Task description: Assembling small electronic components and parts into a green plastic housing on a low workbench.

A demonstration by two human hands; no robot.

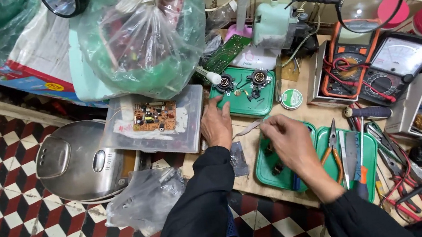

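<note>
The small dark parts (273, 159) lie in the green tray (262, 174) at the bench's front edge, directly under the right hand (292, 140), whose fingertips pinch together above them; whether they grip anything cannot be told. The left hand (216, 126) rests flat, fingers released, against the clear plastic box (154, 123). Good practice is to lift one part at a time, clear of the pliers (332, 146) in the adjacent tray.

A low wooden board (277, 191) on the checkered red, black and white floor (12, 215) carries green trays (370, 141), pliers (332, 147), two multimeters (378, 66) and a solder reel (291, 98) — a silver rice cooker (78, 163) sits on the tiles.
</note>
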